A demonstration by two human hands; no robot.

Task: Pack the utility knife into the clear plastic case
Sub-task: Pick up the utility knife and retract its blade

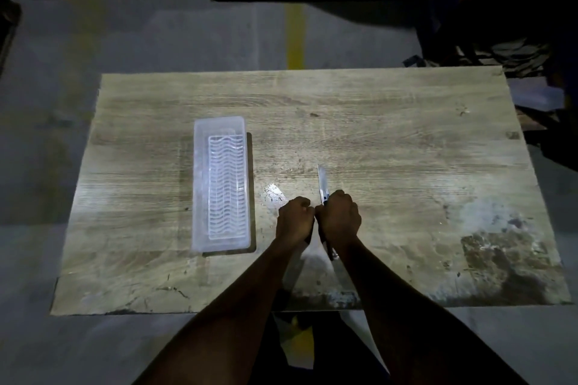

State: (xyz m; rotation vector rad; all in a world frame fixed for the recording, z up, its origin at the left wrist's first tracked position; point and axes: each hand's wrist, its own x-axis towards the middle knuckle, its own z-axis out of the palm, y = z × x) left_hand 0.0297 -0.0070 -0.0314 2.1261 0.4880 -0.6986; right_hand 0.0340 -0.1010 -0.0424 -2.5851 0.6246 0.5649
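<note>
The utility knife (pixel 322 183) is held above the wooden table (pixel 391 141), its thin blade extended and pointing away from me. My right hand (pixel 341 217) is wrapped around the handle, whose tail end sticks out below the wrist. My left hand (pixel 294 219) is closed beside it, its fingers touching the handle's left side. The clear plastic case (pixel 222 183) lies lengthwise on the table to the left of my hands, with a wavy-ribbed insert inside. Most of the knife's handle is hidden by my hands.
The tabletop is worn, with a scuffed dark patch (pixel 500 262) at the near right. Grey floor with a yellow line (pixel 295 37) lies beyond the far edge. Dark clutter (pixel 500 50) stands at the back right.
</note>
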